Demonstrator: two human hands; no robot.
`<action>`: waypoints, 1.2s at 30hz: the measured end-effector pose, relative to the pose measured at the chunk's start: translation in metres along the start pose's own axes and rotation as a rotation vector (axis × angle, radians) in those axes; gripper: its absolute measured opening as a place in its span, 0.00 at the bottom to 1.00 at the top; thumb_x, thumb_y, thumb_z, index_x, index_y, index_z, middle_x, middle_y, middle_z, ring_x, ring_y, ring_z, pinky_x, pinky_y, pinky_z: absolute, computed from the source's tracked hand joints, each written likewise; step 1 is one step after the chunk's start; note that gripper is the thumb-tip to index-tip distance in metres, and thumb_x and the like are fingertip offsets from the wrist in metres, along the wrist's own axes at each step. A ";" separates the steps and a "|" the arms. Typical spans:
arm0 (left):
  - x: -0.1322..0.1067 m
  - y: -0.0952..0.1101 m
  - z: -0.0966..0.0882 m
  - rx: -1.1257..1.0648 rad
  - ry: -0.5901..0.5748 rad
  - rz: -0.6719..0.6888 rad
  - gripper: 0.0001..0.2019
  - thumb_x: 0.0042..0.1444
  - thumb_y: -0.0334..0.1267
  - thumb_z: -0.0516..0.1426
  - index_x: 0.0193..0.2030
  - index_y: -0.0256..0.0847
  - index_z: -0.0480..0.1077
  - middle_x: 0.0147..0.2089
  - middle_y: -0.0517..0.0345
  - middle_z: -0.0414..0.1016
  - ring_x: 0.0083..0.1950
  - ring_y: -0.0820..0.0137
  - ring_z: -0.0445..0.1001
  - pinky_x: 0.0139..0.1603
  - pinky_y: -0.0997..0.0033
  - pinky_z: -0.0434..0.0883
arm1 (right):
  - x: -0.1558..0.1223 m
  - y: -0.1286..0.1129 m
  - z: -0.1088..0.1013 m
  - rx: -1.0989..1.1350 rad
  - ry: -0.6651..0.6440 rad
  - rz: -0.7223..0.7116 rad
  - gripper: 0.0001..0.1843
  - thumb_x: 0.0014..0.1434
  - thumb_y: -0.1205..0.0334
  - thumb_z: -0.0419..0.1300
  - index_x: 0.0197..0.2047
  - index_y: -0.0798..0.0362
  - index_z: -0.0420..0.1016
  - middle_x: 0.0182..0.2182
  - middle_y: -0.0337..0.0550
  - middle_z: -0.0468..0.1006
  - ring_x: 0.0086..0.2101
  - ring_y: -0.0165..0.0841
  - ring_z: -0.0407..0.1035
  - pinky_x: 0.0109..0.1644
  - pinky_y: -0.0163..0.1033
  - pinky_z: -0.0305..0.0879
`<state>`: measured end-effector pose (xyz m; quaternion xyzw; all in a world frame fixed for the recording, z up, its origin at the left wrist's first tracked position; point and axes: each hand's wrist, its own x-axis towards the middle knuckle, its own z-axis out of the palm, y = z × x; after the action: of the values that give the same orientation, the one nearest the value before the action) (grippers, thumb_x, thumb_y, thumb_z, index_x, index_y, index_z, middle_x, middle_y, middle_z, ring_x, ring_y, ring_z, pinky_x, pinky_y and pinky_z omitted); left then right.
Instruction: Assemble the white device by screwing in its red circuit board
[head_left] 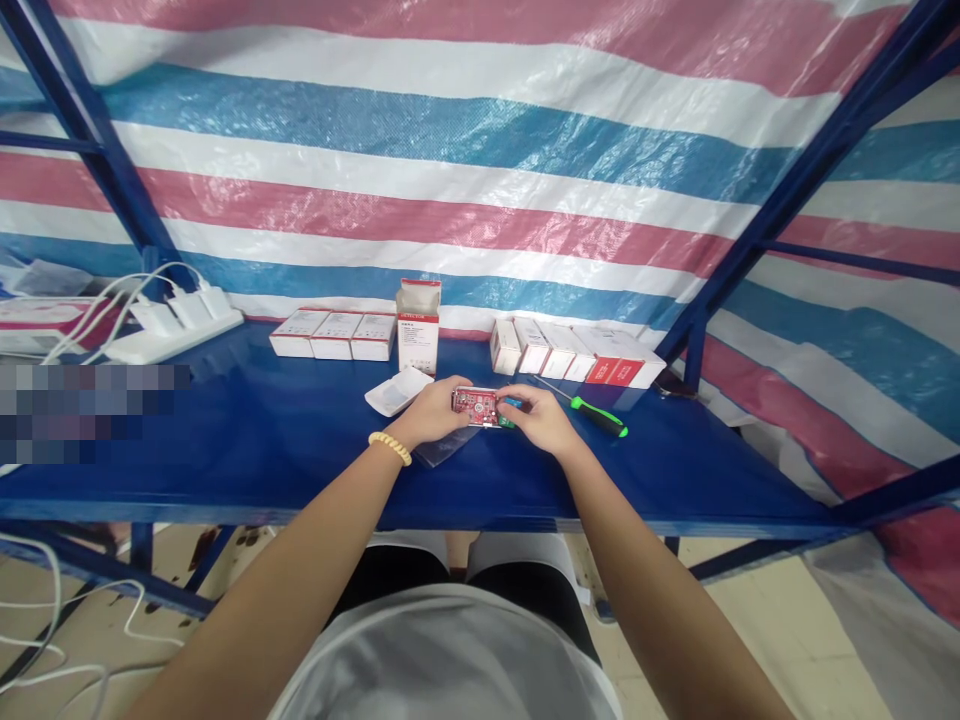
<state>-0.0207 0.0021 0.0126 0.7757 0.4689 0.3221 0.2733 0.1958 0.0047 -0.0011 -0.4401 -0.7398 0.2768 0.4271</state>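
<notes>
A red circuit board [475, 405] in a white housing is held low over the blue table, between my two hands. My left hand [437, 412], with a yellow coiled band at the wrist, grips its left end. The fingers of my right hand [541, 415] close around its right end, on a small blue-green piece [510, 410] that may be a battery; my fingers partly cover it. Left of the board lies a white plastic cover [399, 391]. Under my left hand is a clear plastic bag [447, 447]. A screwdriver [600, 416] with a green and black handle rests right of my right hand.
An opened box [418, 335] stands upright behind my hands. Closed white boxes [332, 335] lie in a row to its left, and several more boxes [551, 350] to its right. A power strip [176, 335] with plugs and cables sits far left. A blue frame post [694, 355] rises at right.
</notes>
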 end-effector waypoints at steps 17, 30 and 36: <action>0.002 0.001 0.002 -0.002 0.035 -0.040 0.12 0.52 0.39 0.58 0.43 0.41 0.74 0.38 0.59 0.79 0.37 0.66 0.76 0.37 0.69 0.69 | -0.003 -0.002 0.002 0.211 0.101 0.107 0.24 0.44 0.48 0.70 0.40 0.52 0.70 0.30 0.41 0.80 0.28 0.32 0.72 0.32 0.38 0.67; -0.003 0.010 0.006 0.240 0.121 0.040 0.17 0.55 0.52 0.58 0.41 0.41 0.73 0.39 0.54 0.78 0.40 0.62 0.76 0.40 0.65 0.69 | -0.001 -0.001 0.003 0.161 0.063 0.033 0.20 0.44 0.47 0.70 0.33 0.53 0.75 0.33 0.45 0.81 0.34 0.35 0.74 0.40 0.41 0.70; -0.002 0.011 0.012 0.341 0.163 -0.001 0.21 0.53 0.57 0.59 0.39 0.40 0.73 0.36 0.52 0.77 0.38 0.61 0.76 0.38 0.67 0.67 | -0.002 -0.003 0.004 0.149 0.044 0.024 0.20 0.45 0.46 0.70 0.33 0.52 0.76 0.32 0.44 0.81 0.33 0.35 0.75 0.39 0.42 0.71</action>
<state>-0.0063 -0.0057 0.0130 0.7817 0.5378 0.2997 0.0993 0.1913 0.0013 -0.0013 -0.4220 -0.7022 0.3264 0.4714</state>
